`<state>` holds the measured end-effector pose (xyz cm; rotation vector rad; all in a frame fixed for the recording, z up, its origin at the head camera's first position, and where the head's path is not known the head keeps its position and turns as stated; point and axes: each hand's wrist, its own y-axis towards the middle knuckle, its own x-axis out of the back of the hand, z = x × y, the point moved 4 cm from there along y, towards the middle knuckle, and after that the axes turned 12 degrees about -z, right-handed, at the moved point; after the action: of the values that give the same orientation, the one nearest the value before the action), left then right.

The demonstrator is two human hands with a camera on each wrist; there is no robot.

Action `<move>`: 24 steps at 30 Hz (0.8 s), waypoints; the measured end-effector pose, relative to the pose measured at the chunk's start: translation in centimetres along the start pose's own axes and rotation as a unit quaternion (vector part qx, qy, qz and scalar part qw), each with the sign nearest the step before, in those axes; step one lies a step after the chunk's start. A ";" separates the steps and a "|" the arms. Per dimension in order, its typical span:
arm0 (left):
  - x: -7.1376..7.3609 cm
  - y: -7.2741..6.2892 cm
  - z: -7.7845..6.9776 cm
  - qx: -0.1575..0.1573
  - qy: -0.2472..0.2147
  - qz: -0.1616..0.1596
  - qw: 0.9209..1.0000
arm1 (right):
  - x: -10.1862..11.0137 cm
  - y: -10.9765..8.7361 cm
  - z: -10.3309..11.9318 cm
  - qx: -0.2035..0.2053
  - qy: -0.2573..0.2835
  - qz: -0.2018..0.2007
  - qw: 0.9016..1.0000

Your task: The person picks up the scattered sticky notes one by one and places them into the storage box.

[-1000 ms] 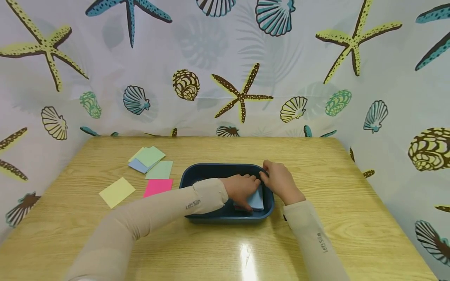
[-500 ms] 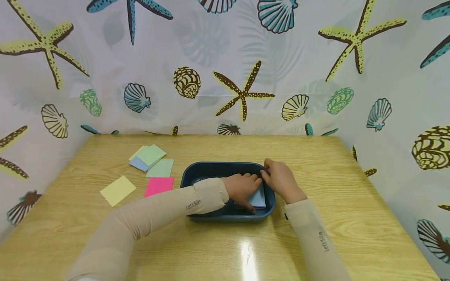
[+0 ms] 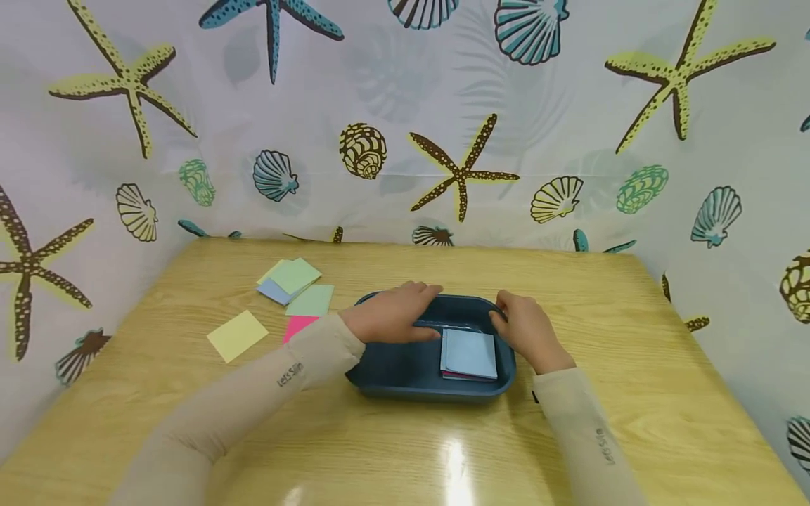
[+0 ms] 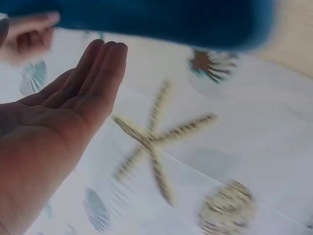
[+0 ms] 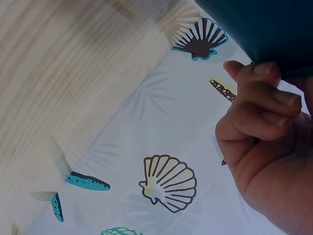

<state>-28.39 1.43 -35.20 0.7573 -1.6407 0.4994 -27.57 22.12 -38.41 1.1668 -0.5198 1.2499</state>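
A dark blue plastic bin (image 3: 418,395) stands on the wooden table. In its right part lies a stack of sticky notes (image 3: 470,353), light blue on top with a pink edge showing below. My left hand (image 3: 395,314) hovers over the bin's left part, fingers straight and holding nothing; the left wrist view shows the open palm (image 4: 63,117). My right hand (image 3: 530,330) grips the bin's back right rim, its curled fingers (image 5: 259,107) seen against the bin wall (image 5: 269,34) in the right wrist view.
Left of the bin lie green and blue notes (image 3: 291,281), a pale green note (image 3: 310,301), a yellow note (image 3: 238,336) and a pink note (image 3: 297,326) partly hidden by the left sleeve (image 3: 285,379). A patterned curtain (image 3: 380,84) hangs behind the table (image 3: 633,393).
My left hand has lifted off the blue notes in the bin and moved left, leaving the stack uncovered. The right hand keeps its grip on the rim. The head view has shifted slightly.
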 end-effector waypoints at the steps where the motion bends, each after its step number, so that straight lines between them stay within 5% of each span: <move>1: 0.6 -0.5 1.0 0.018 -0.021 -0.015 1.000 | 0.0 0.0 0.0 -0.001 0.001 0.002 1.000; 8: 2.5 -3.0 9.9 0.130 -0.084 -0.125 0.980 | -0.1 -0.1 0.1 0.004 0.005 0.001 1.000; 13: 2.1 -4.6 15.8 0.209 -0.089 -0.152 0.962 | 0.1 -0.5 0.0 0.005 0.006 0.000 1.000; 19: 0.4 -6.1 21.0 0.300 0.008 -0.104 0.948 | 0.3 -0.6 0.1 0.012 0.006 -0.008 1.000; 24: -0.9 -6.9 23.2 0.335 0.031 -0.041 0.941 | 0.2 -0.4 0.3 0.024 0.011 -0.017 1.000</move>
<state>-39.54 -19.17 -41.43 1.2870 -1.3672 1.0348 -27.10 22.03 -38.26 1.1960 -0.4545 1.2499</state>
